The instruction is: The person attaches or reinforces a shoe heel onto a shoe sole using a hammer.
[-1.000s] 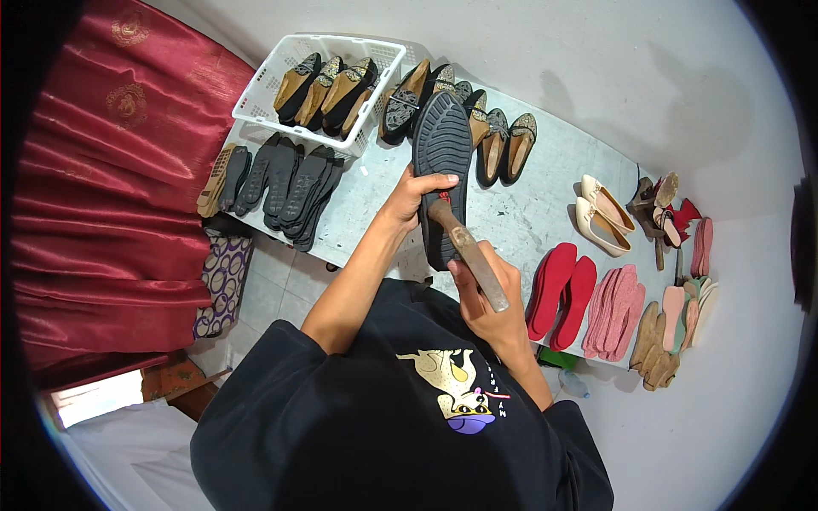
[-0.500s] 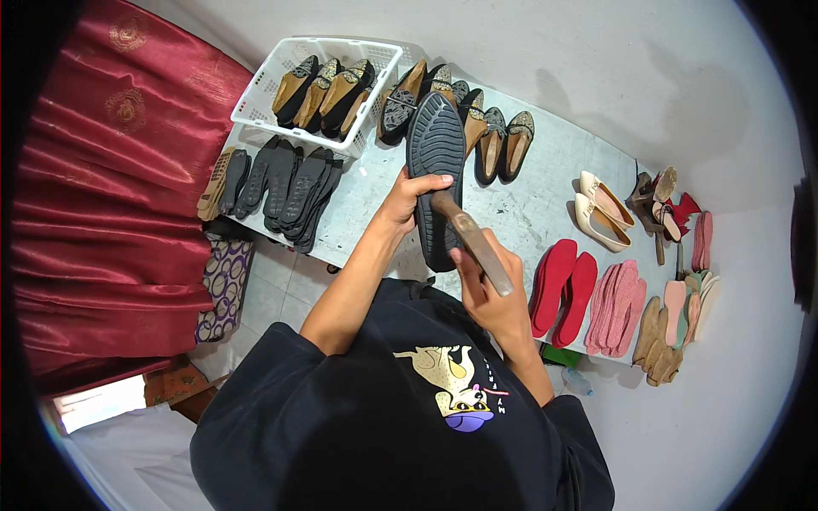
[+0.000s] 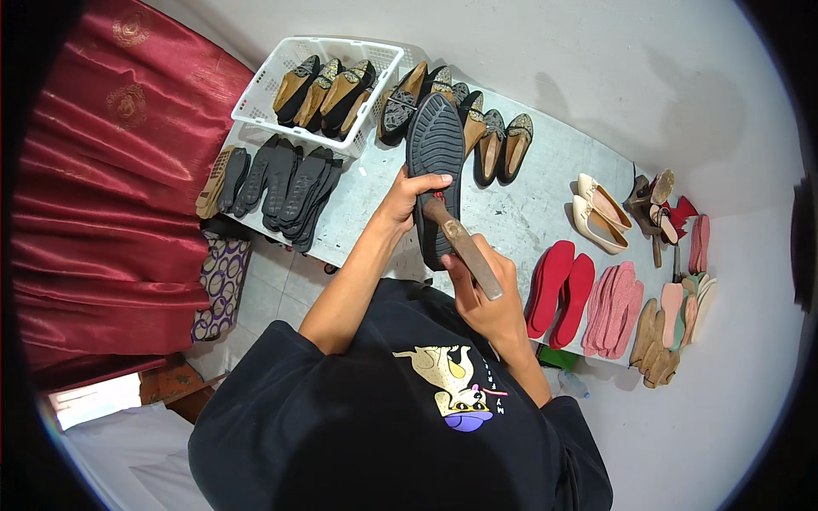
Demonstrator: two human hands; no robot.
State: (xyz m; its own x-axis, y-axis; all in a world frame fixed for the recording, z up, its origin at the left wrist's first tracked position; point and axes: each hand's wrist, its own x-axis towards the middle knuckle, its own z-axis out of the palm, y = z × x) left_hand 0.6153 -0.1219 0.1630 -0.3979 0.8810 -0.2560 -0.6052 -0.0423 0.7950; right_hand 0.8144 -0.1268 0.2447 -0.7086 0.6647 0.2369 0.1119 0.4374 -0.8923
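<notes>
In my left hand (image 3: 404, 201) is a black shoe (image 3: 436, 140), turned so that its ridged sole faces me. My left thumb lies across the middle of the sole and the other fingers go behind it. My right hand (image 3: 494, 294) is closed around a hammer (image 3: 460, 238) with a long, worn brown-grey head. The rounded end of that head is at the sole, just below my left thumb, beside a small red mark. My right fingers mostly hide the hammer's handle.
A white basket (image 3: 375, 64) of loafers stands at the table's far left, with several more loafers (image 3: 514, 146) beside it. Black soles (image 3: 294, 192) lie in front of it. To the right are cream shoes (image 3: 599, 226), red insoles (image 3: 550, 277) and pink insoles (image 3: 612, 311).
The hammer and my right hand have shifted slightly down and left, and a red mark now shows on the sole. The shoe and my left hand stay nearly in place.
</notes>
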